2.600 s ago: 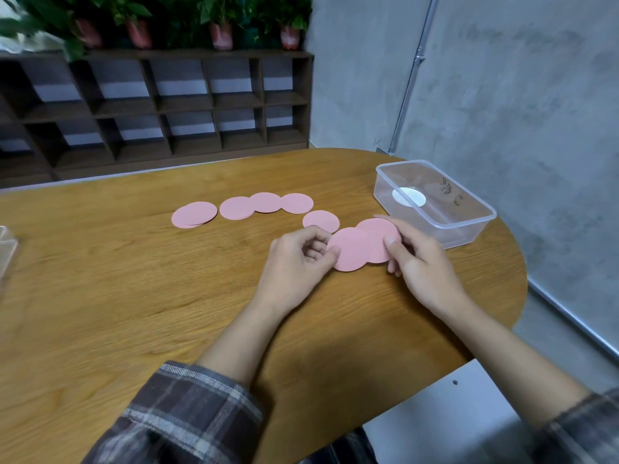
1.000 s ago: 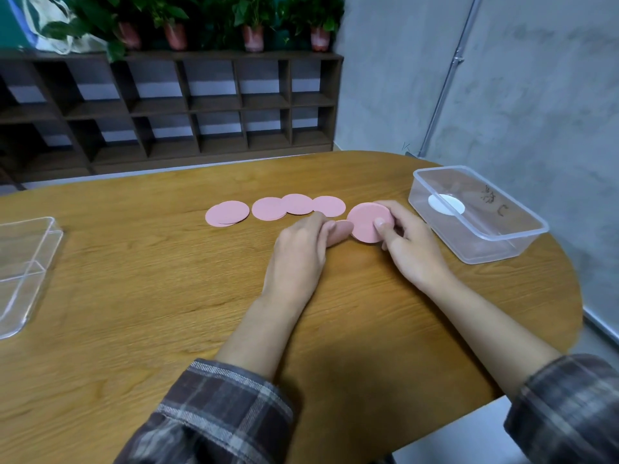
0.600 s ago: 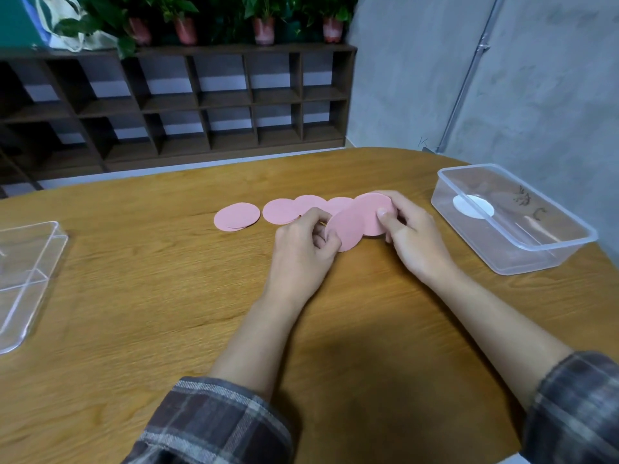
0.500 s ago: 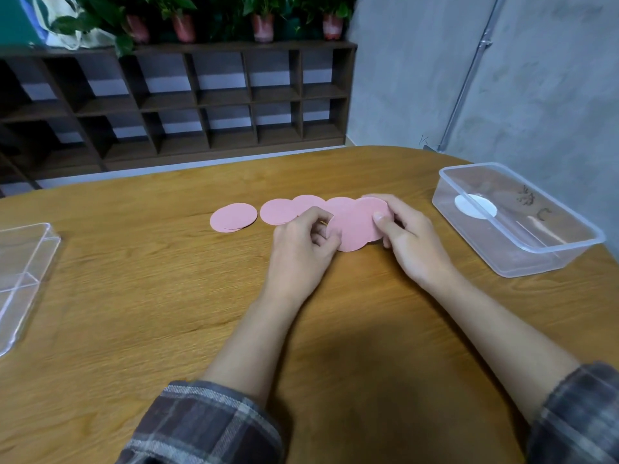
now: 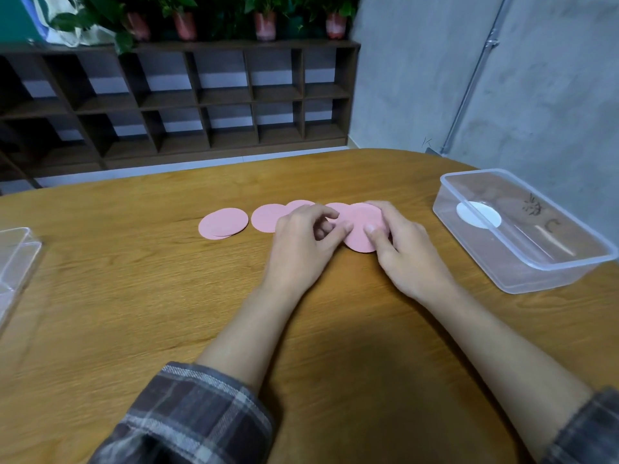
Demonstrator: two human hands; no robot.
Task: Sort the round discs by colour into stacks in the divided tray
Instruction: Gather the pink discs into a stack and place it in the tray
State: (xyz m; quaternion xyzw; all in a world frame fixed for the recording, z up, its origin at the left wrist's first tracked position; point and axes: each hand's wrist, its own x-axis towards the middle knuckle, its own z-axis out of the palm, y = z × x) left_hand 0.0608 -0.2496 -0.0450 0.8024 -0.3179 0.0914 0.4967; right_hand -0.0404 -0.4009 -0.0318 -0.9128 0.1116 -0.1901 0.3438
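Observation:
Several flat pink discs lie in a row on the wooden table [image 5: 140,296]. My right hand [image 5: 405,252] holds a small stack of pink discs [image 5: 360,226], thumb on top and fingers curled round the far edge. My left hand [image 5: 301,249] touches the stack's left edge with curled fingers. Further left lie a pink disc [image 5: 266,217] and two overlapping pink discs [image 5: 222,224]. The divided clear tray [image 5: 15,259] shows only partly at the left edge. Other discs in the row are partly hidden behind my hands.
A clear plastic box [image 5: 549,272] stands at the right with a white disc [image 5: 479,214] inside. Behind the table are a dark wooden shelf unit [image 5: 201,102] with potted plants on top and a grey concrete wall. The table's rounded end lies right of the box.
Both hands have gathered loose pink discs leftward along the row into one stack under my right thumb. The camera has swung left, so the divided tray came into view.

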